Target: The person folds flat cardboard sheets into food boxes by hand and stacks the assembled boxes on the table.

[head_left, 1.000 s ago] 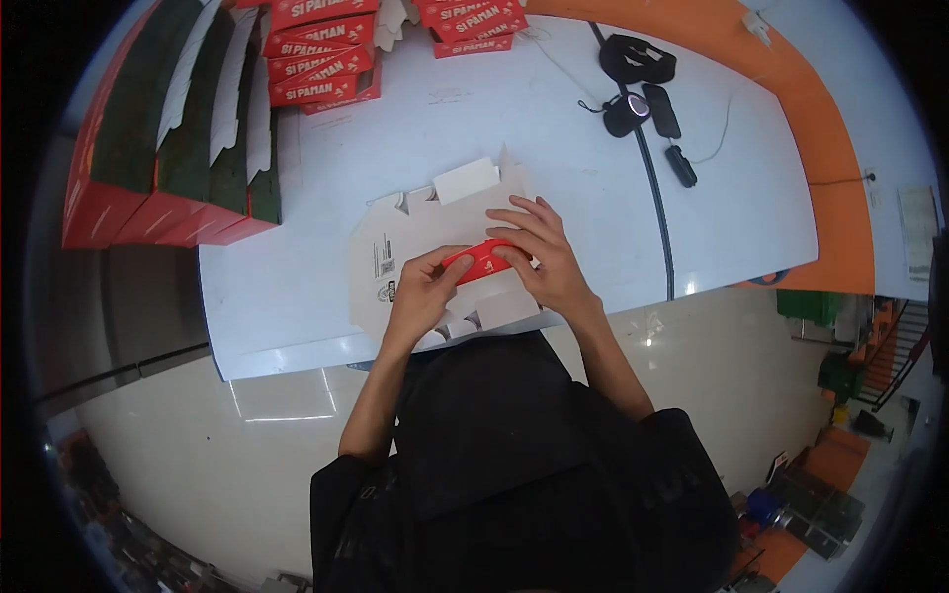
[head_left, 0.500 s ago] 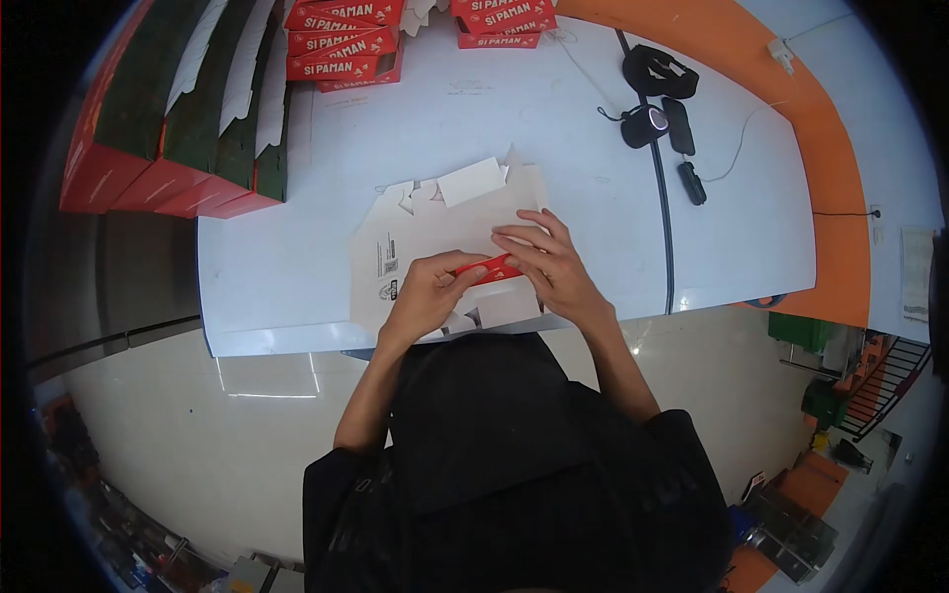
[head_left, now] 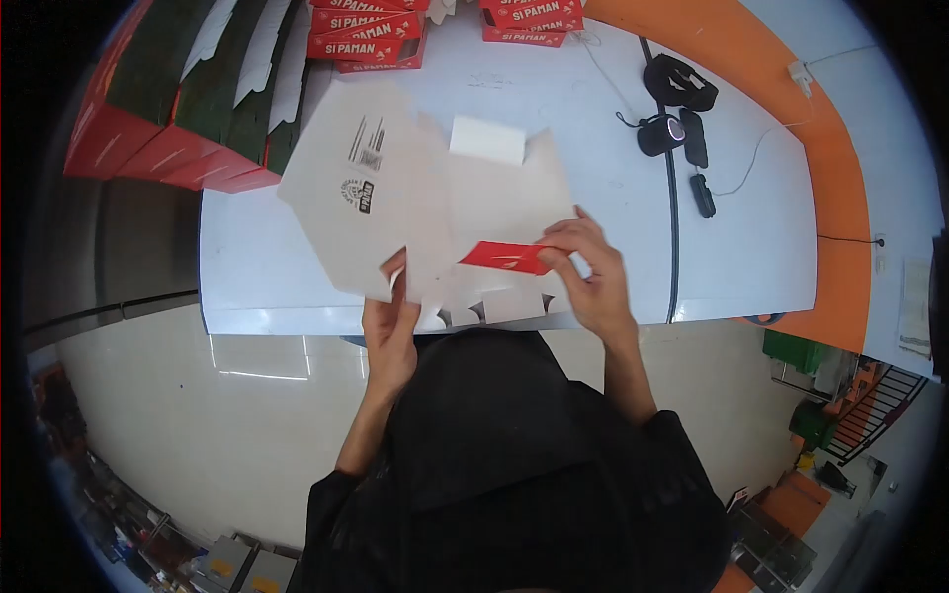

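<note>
In the head view, an unfolded cardboard box (head_left: 435, 188) lies on the table before me, its pale inner side up. Black print and a code mark its raised left panel. At that panel's lower edge, by a cut-out slot, my left hand (head_left: 391, 341) is closed on the cardboard. My right hand (head_left: 593, 282) pinches the right end of a red flap (head_left: 504, 257) that stands folded up from the box. A white flap (head_left: 487, 140) sticks up at its far side. Small tabs show along the near edge.
Stacked red boxes (head_left: 366, 47) lettered "SI PAMAN" stand at the back, with another stack (head_left: 532, 15) to their right. Large red and green cartons (head_left: 148, 119) line the left. A black round device (head_left: 660, 133), a strap (head_left: 682, 81) and cabled items lie at the right.
My left hand has moved from the red flap to the left panel, which is now lifted and tilted. My right hand has shifted slightly right, still at the red flap. The view has shifted slightly.
</note>
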A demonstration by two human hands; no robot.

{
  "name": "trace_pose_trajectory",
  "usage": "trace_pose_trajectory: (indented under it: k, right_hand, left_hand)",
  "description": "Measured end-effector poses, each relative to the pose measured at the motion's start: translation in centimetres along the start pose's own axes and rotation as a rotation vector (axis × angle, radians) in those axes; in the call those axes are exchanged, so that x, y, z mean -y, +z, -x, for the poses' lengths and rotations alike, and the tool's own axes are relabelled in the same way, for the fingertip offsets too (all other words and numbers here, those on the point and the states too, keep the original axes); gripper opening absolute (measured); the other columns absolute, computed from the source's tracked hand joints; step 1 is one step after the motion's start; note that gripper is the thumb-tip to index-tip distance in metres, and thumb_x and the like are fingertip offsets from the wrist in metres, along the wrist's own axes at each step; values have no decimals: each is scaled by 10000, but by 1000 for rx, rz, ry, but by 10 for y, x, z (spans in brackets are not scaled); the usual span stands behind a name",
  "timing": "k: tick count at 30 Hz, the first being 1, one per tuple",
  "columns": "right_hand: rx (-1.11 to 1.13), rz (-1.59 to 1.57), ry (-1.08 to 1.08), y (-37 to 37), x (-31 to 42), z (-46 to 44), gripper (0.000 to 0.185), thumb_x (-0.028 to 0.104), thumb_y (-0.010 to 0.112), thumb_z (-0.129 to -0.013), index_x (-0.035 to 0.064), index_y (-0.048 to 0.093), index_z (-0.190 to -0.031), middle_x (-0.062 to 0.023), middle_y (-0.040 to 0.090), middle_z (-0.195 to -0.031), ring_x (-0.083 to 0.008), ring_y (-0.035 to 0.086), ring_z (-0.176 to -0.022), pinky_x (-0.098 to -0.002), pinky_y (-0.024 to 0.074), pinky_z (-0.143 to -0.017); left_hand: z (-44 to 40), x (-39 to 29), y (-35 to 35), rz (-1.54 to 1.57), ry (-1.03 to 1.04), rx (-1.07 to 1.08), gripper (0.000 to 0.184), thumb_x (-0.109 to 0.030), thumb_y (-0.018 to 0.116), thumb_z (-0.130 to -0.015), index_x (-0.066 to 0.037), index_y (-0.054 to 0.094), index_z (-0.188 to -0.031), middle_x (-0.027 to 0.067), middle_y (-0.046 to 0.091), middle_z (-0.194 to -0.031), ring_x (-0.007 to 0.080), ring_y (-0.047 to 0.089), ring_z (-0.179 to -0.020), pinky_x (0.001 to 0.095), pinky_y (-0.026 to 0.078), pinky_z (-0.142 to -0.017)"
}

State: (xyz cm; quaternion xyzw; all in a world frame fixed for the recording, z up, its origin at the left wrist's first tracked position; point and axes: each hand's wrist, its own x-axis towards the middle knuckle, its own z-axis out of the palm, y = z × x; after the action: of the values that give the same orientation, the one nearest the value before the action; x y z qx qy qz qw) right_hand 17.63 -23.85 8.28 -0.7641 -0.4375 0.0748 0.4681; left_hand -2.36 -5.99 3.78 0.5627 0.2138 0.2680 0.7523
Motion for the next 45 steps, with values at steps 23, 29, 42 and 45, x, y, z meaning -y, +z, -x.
trace_pose_trajectory:
  k: [23, 29, 42, 45]
  right_hand:
    - [165, -6, 141, 41, -7, 2, 111, 121, 708, -962, 40, 760, -1020, -93, 684, -835, -269, 590, -820, -494, 380, -1079]
    - [122, 85, 27, 47, 3, 6, 262, 139, 791, -909, 81, 748, -1161, -82, 737, -1044, -261, 685, -1001, -464, 431, -1104]
    - [-69, -1092, 263, 12, 11, 9, 657, 208, 698, -947, 2, 445, -1516, -180, 524, -1501, -337, 507, -1401, -522, 362, -1212]
    - [289, -524, 20, 43, 34, -14, 689, 142, 685, -945, 0, 397, -1554, -216, 464, -1551, -372, 427, -1455, -529, 331, -1221]
  left_hand:
    - [-35, 10, 26, -791, 187, 206, 284, -69, 727, -962, -89, 759, -1243, 245, 481, -1521, 411, 632, -1275, 414, 597, -949]
    - [-39, -18, 26, -778, 551, 313, 390, -136, 827, -878, -153, 773, -1264, 235, 462, -1563, 448, 471, -1436, 516, 441, -1138]
    - [-26, 31, 24, -416, 117, 320, 790, 67, 665, -847, -15, 393, -1585, 186, 563, -1483, 320, 582, -1304, 423, 459, -1105]
    - [-34, 34, 19, -297, 6, 181, 604, -80, 605, -984, -10, 430, -1557, 160, 628, -1359, 274, 619, -1181, 409, 512, -1015]
